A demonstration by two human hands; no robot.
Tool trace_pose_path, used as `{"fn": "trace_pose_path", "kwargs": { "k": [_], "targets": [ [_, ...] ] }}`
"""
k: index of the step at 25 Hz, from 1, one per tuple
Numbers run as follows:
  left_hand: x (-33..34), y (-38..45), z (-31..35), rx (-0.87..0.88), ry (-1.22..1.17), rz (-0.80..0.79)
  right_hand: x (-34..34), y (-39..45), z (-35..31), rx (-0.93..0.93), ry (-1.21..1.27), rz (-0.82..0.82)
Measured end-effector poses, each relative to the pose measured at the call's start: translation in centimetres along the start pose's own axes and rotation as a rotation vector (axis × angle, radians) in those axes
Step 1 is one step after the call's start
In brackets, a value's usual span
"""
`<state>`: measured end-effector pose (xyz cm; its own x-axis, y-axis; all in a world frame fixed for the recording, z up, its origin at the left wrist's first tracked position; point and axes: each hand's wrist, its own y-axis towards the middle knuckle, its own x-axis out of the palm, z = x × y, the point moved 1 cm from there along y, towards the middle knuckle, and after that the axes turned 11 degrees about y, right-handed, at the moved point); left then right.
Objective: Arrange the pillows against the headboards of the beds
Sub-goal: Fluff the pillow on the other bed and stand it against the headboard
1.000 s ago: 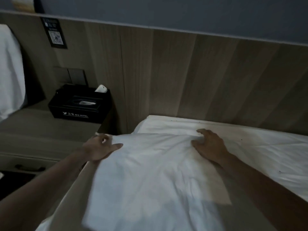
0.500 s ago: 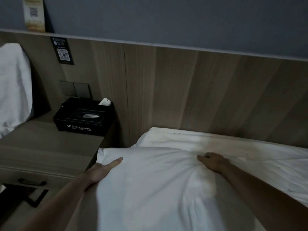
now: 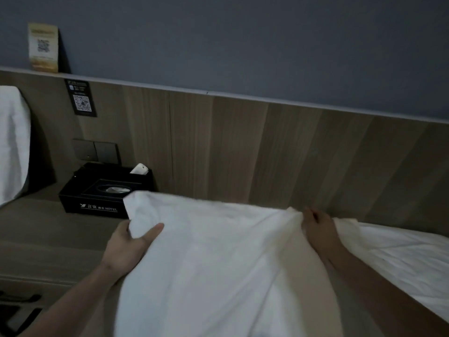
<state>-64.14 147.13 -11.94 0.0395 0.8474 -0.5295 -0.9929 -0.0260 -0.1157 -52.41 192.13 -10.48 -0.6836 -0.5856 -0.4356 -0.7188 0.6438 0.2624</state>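
Head view: my pillow is lifted by its far edge, top edge near the headboard but not leaning on it yet, lower part hanging toward me at 6 o'clock. Risk as I judge it: left corner of the pillow hangs over the nightstand side, just in front of the tissue box at 10 o'clock, so a swing left could knock the box or the small white thing standing in it, can't tell what that is. The pillow is limp and sagging between my grips; if I let go early it will likely slump flat on the bed instead of standing against the board. Right grip is only a pinch of fabric, might slip and the cover bunches.

Left hand at 8 o'clock: closed on the pillow's left corner, thumb on top, fingers under and hidden. Right hand at 3 o'clock: closed tight on a gathered fold at the top edge, knuckles toward me, fingertips hidden in the cloth.

Another white pillow stands at far 9 o'clock, upright by the wall. Room is dim, details soft
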Motion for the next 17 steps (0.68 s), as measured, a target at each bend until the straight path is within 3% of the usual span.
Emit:
{"fn": "trace_pose_path", "kwargs": {
  "k": [2, 5, 10, 12, 17],
  "targets": [
    [-0.7, 1.2, 3.4, 0.128, -0.090, 0.045, -2.2, 0.8, -3.5, -0.167, 0.067, 0.113],
    [-1.7, 3.5, 8.4, 0.301, -0.146, 0.107, -4.3, 3.1, -7.7, -0.271, 0.221, 0.222],
    [-1.5, 6.9, 13.2, 0.403, -0.116, 0.154, -3.5, 8.3, -10.1, -0.394, 0.233, 0.328],
    [-0.4, 8.5, 12.3, 0.374, -0.050, 0.061, -1.9, 9.7, -8.0, -0.430, 0.106, 0.320],
    [2.6, 9.8, 8.5, 0.251, 0.258, -0.280, 4.9, 8.8, 2.2, -0.388, -0.327, 0.107]
  ]
}}
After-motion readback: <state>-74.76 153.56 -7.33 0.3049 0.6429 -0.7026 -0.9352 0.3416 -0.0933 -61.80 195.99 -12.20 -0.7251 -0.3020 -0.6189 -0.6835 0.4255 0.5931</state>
